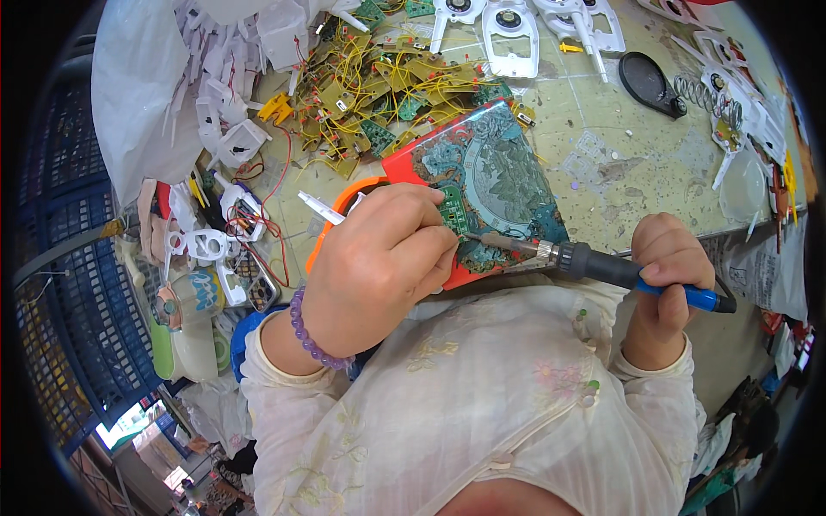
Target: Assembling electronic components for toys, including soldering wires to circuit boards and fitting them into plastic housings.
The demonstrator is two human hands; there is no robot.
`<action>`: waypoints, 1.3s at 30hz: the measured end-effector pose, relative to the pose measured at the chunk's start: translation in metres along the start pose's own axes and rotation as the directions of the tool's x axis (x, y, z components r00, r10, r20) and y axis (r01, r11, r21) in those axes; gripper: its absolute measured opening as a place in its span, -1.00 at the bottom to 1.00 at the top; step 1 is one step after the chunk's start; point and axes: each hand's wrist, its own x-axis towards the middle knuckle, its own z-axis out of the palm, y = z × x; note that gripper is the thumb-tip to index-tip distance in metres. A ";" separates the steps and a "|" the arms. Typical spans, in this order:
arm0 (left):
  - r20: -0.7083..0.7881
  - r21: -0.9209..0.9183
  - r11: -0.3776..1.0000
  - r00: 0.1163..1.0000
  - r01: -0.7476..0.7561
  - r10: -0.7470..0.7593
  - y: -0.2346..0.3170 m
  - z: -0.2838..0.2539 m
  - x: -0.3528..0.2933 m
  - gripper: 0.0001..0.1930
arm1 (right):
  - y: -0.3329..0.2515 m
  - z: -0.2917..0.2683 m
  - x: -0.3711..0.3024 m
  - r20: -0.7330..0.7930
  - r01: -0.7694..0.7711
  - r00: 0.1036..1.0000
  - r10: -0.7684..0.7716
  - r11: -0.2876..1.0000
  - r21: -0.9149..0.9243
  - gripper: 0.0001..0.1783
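Note:
My right hand (pixel 673 268) is wrapped round the blue handle of a soldering iron (pixel 598 262), which points left. Its metal tip reaches the lower edge of a small green circuit board (pixel 451 209). My left hand (pixel 387 249), with purple beads at the wrist, is closed at that board's left edge; the undersides of the fingers are hidden. Beneath the board lies a worn, red-edged pad (pixel 503 172) with a dark, stained, patterned top. From behind my left hand sticks out a white plastic piece (pixel 322 207), next to an orange round rim (pixel 331 225).
A heap of circuit boards with yellow wires (pixel 370 90) lies beyond the pad. White plastic parts (pixel 232 77) pile up at the far left, and white housings (pixel 509 39) at the back. A black ring-shaped part (pixel 647 82) sits far right. Blue crates (pixel 69 284) stand at left.

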 end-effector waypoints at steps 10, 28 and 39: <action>-0.002 0.004 1.000 1.000 0.012 -0.012 0.002 0.001 0.002 -0.80 | 0.000 -0.011 -0.006 -0.054 0.010 0.999 -0.008 1.000 0.028 -0.72; -0.046 -0.010 1.000 0.999 -0.011 0.010 0.002 0.000 -0.005 -0.84 | -0.050 -0.128 0.059 -0.710 -0.273 0.627 -0.321 0.763 -0.586 -0.77; -0.065 -0.059 0.998 0.997 -0.038 0.034 0.000 -0.001 -0.008 -0.85 | 0.038 -0.095 0.057 -0.682 -0.312 0.726 -0.084 0.844 -0.436 -0.58</action>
